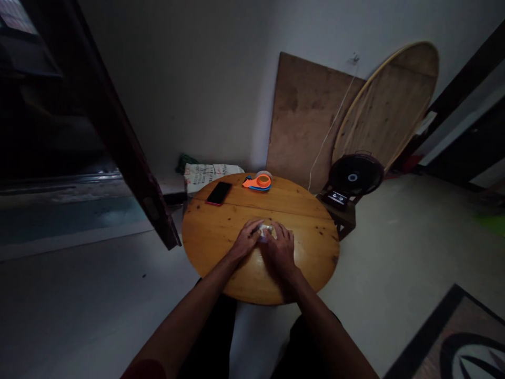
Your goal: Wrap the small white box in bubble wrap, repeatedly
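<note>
Forward and inward, both bare forearms (213, 287) reach over a round, varnished yellow-brown wooden table (213, 237), a dark red sleeve (145, 370) showing on the left arm. At their ends the left hand (246, 239) and the right hand (283, 245) sit close together, low over the tabletop, fingers bent and closed on a small, shiny, see-through object (264, 229) between them, near the table's middle. The hands partly cover it, and its exact kind cannot be told. Behind the table's far left edge lies a white bag-like package (205, 175) with dark and red printing, its contents out of sight. Farther off, a large round wooden board (390, 100) leans beside a rectangular brown board (303, 116) against the pale wall (221, 68). A round black fan (357, 176) with a lit panel (338, 198) stands to the right of the table, covering part of the round board's lower edge. On the table, beyond the hands, lie a black-screened phone with a red edge (219, 193) and, near the far rim, an orange and blue tape dispenser (257, 182)
</note>
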`<state>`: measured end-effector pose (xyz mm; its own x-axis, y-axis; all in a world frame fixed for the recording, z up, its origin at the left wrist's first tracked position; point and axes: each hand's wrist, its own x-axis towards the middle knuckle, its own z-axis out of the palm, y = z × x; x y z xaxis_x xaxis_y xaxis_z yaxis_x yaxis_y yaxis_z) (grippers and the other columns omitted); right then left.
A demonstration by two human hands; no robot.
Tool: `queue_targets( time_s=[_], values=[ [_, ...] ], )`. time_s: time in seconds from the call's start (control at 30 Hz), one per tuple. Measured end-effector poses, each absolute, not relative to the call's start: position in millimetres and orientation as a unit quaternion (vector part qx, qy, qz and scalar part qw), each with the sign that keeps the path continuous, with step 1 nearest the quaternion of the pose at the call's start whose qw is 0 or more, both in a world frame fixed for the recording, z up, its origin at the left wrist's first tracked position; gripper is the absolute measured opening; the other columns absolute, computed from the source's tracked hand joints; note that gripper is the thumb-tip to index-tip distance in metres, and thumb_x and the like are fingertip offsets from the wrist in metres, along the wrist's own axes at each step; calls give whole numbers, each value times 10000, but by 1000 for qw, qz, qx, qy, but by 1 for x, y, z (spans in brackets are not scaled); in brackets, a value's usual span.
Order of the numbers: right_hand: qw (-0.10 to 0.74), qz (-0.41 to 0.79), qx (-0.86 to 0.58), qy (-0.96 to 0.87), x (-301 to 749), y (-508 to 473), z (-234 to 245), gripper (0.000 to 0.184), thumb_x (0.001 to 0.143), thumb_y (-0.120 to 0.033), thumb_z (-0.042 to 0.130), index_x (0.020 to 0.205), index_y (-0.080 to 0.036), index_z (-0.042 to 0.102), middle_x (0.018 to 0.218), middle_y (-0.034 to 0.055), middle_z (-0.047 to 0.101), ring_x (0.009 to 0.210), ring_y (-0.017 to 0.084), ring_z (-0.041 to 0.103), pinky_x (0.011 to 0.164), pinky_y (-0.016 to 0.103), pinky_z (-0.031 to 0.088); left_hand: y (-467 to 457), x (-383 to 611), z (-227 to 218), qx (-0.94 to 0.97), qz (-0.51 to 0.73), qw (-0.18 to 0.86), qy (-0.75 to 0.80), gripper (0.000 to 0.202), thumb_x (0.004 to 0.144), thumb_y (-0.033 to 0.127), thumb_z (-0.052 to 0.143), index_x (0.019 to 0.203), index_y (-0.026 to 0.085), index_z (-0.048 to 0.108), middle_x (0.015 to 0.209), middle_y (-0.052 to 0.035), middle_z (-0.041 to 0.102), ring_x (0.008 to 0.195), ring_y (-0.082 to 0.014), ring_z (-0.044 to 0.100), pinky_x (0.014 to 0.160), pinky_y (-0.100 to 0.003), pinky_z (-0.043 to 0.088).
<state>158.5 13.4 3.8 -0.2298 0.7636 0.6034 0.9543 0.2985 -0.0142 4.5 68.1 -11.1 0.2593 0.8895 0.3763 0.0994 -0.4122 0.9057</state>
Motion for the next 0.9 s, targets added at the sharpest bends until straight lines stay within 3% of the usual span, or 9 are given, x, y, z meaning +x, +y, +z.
queue_targets(
  time_s=[0.13, 0.4, 0.5, 0.57, 0.7, 0.9],
  values=[
    [286, -183, -555, -760, 158, 14, 4, 233, 950, -211, 475, 1103, -242, 647, 1268, 102, 586, 1187, 241, 454, 933, 390, 323, 65, 3, -11, 724, 475, 335, 372, 295, 858, 221, 534, 1087, 209, 720, 1388, -89, 492, 1281, -243, 458, 1113, -412, 348],
    [318, -174, -564, -742, 155, 16, 3, 210, 944, -197, 458, 982, -215, 664, 1171, 97, 622, 1094, 217, 502, 914, 367, 336, 68, 6, -14, 749, 460, 263, 398, 303, 864, 184, 507, 1061, 222, 734, 1345, -97, 520, 1258, -254, 471, 1076, -435, 381],
    [340, -136, -573, -733, 158, 16, 0, 207, 916, -227, 491, 1053, -180, 640, 1203, 119, 599, 1115, 235, 493, 941, 377, 345, 69, 6, -14, 747, 465, 264, 396, 299, 869, 189, 499, 1053, 209, 734, 1328, -101, 529, 1272, -245, 460, 1087, -428, 372],
    [354, -122, -580, -724, 160, 14, -1, 314, 895, -272, 521, 1177, -156, 591, 1285, 146, 544, 1157, 256, 472, 964, 392, 348, 68, 5, -14, 744, 467, 270, 394, 294, 873, 198, 499, 1050, 202, 733, 1329, -102, 527, 1277, -243, 456, 1095, -425, 365],
    [321, -131, -572, -743, 161, 9, 2, 358, 909, -300, 507, 1243, -188, 573, 1392, 155, 456, 1219, 277, 434, 977, 414, 335, 68, 5, -15, 739, 464, 281, 398, 286, 881, 223, 505, 1052, 205, 734, 1322, -100, 531, 1274, -244, 459, 1094, -420, 368],
    [289, -173, -566, -752, 156, 13, 1, 257, 948, -231, 456, 1119, -191, 643, 1226, 133, 602, 1122, 242, 494, 906, 376, 340, 70, 7, -19, 738, 475, 280, 389, 291, 885, 211, 505, 1070, 204, 730, 1319, -110, 530, 1257, -242, 473, 1086, -421, 379]
  ],
)
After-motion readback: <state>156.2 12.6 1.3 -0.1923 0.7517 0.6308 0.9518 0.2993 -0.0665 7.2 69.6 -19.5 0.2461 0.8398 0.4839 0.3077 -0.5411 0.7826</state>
